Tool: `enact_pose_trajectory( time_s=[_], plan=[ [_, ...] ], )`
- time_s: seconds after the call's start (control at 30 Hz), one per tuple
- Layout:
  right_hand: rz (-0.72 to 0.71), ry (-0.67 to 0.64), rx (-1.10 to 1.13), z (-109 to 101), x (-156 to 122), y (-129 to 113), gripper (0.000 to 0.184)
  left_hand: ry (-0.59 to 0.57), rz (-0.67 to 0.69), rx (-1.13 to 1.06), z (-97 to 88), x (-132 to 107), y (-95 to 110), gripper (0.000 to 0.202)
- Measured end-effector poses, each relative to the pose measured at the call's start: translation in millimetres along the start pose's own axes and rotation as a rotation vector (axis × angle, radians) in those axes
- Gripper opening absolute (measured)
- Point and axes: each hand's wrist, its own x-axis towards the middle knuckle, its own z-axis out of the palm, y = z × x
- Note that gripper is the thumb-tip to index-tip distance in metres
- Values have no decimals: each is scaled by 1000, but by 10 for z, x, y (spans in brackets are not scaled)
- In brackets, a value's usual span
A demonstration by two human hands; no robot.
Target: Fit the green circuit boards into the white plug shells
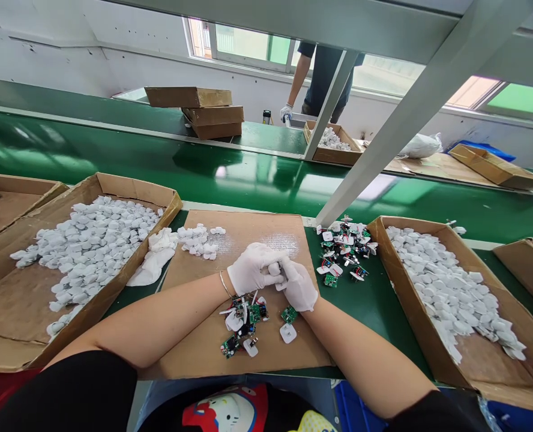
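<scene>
Gloved hands [257, 270] closed around white casing [274, 269]

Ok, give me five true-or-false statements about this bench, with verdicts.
1. The gloved left hand and right hand hold a small white part: true.
2. The bracelet sits on the right wrist: false, the bracelet is on the left wrist.
3. The box on the right holds green circuit boards: false, that cardboard box holds white plastic pieces.
4. Some loose circuit boards lie on the cardboard sheet: true.
5. A co-worker stands beyond the green conveyor belt: true.
</scene>
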Motion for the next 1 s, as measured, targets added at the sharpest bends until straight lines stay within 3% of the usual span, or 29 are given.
enact_pose_trajectory(
  time_s=[0.17,0.47,0.67,0.77,0.87,0.93,1.0],
  plan=[
    [-65,-26,-142,19,-3,-36,35,-35,63,8,0,21,5,19],
    [-71,-61,-170,35,1,-48,30,56,118,-63,71,-9,-23,40],
    [-143,-51,-259,27,-5,-74,17,42,107,-152,23,29,8,21],
    [-201,-116,-210,43,-34,-77,17,131,134,-107,-12,-12,28,19],
    [-320,-139,-32,51,-48,-49,43,261,8,-22,-47,-99,47,26],
    [-384,-4,113,38,-18,-2,59,351,-188,-3,-86,-126,26,29],
    [-405,216,170,4,57,60,64,419,-410,-53,-147,-72,-54,38]
  ],
)
